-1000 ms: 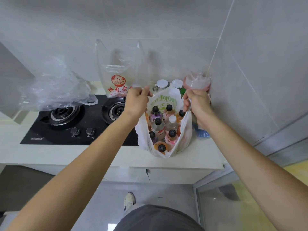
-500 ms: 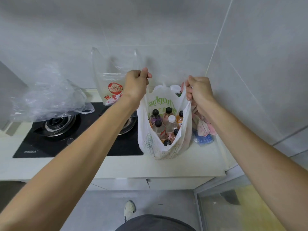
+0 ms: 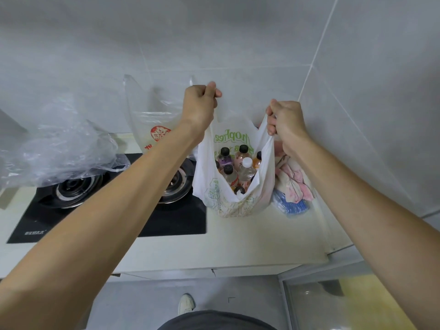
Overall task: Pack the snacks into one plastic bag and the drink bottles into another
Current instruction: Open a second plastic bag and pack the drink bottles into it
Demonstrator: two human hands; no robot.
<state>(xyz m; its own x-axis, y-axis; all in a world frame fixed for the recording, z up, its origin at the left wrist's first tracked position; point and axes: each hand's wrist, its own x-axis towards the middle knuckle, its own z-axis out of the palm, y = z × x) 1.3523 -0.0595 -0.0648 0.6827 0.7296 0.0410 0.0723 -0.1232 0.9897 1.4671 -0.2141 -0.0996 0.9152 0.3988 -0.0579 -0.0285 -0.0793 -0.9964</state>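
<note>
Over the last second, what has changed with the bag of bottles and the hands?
Both hands, left hand and right hand, have risen, drawing the handles of the white bag up so it stands taller around the drink bottles. Both grips are unchanged. The bag's base appears to remain on the counter; the clear bags by the stove have not moved.

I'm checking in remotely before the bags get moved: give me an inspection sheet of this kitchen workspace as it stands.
Surface: pale countertop with a black gas hob set into it.
Job's things: white bag with green print stands on the counter, mouth open; drink bottles upright inside. A clear bag with a red logo stands behind the hob; contents not visible.
Clutter: crumpled clear plastic over the left burner; pink cloth and a blue packet right of the bag.
Grippers: left hand and right hand each grip a bag handle.
Cables: nothing seen.
Surroundings: grey tiled walls meeting in a corner.
</note>
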